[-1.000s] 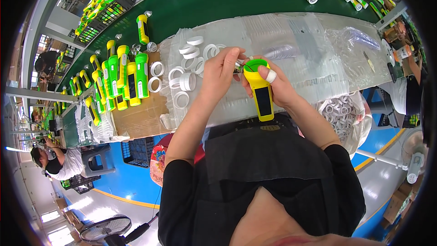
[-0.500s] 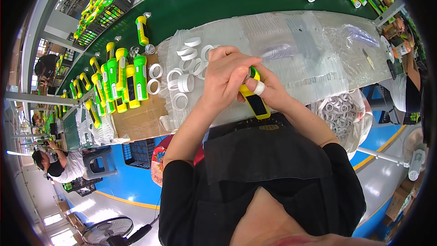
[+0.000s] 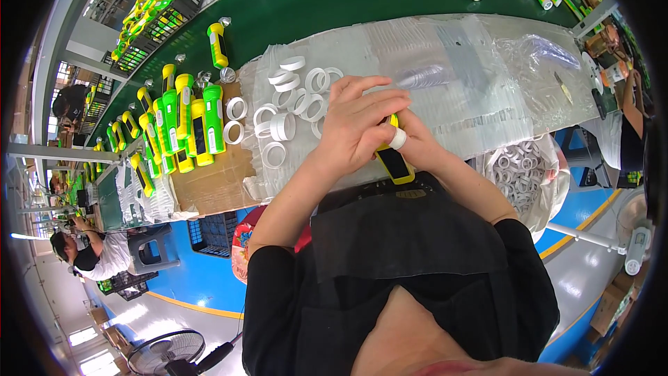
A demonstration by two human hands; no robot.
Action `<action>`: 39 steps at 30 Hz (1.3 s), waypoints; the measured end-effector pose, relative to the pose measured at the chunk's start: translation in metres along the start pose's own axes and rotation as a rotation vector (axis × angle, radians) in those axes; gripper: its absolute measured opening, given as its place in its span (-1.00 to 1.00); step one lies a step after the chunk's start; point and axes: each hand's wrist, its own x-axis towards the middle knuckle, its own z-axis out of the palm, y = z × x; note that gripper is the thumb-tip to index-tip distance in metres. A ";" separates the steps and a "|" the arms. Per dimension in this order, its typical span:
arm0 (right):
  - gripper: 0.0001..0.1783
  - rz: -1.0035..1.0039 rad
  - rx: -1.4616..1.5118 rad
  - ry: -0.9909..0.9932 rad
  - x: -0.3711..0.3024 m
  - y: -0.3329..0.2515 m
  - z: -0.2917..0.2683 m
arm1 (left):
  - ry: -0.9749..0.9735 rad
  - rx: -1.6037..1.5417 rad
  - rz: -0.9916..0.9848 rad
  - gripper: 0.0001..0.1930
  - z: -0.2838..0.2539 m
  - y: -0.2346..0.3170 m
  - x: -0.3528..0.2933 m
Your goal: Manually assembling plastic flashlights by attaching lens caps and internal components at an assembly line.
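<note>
Our left fingers (image 3: 376, 108) are spread and curled down over the head of the yellow torch (image 3: 394, 160) at the frame's centre, hiding it, while our right fingers (image 3: 398, 138), one taped white, clasp its body from the right. We judge this as fitting or twisting the head piece on, and the next move seems to call for a firm turn with the body held steady. Our left hand (image 3: 362, 129) comes in from lower left and our right hand (image 3: 417, 146) from lower right, over the plastic-covered surface (image 3: 459, 69), with white rings (image 3: 285, 122) left of them.
</note>
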 end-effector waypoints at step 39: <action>-0.33 0.070 0.069 -0.088 0.009 -0.002 -0.005 | 0.029 0.022 0.006 -0.55 -0.006 -0.004 -0.018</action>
